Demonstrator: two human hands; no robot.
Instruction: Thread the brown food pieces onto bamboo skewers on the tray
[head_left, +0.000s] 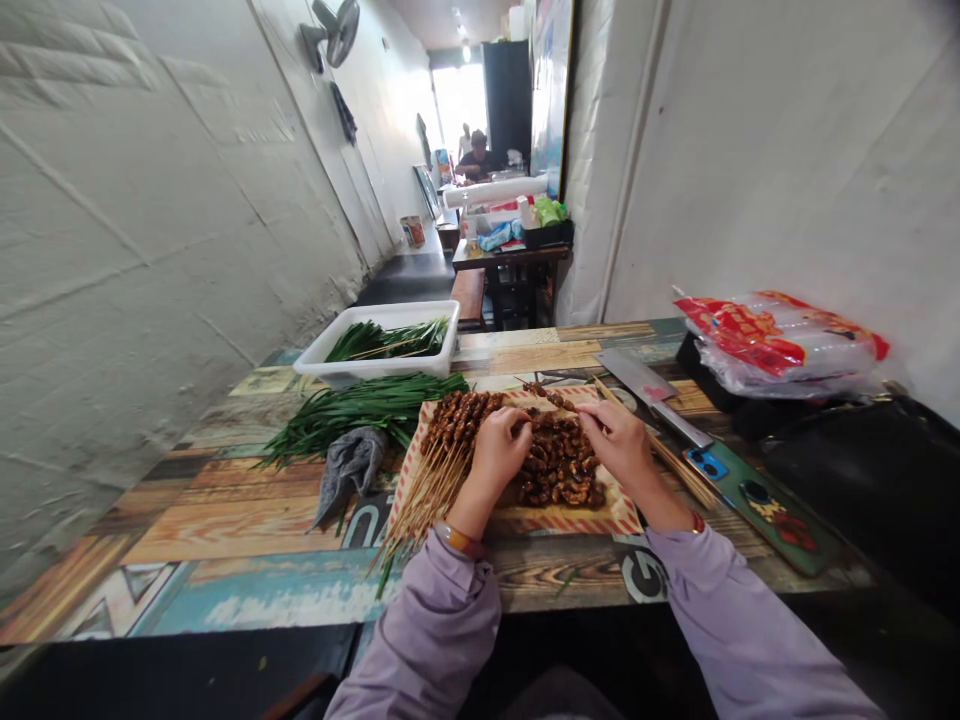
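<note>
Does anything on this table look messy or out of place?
A crumpled grey cloth lies by the greens, which looks odd so close to food. Green scraps lie loose near the front of the table, away from the pile. Nothing looks clearly spilled or damaged.
</note>
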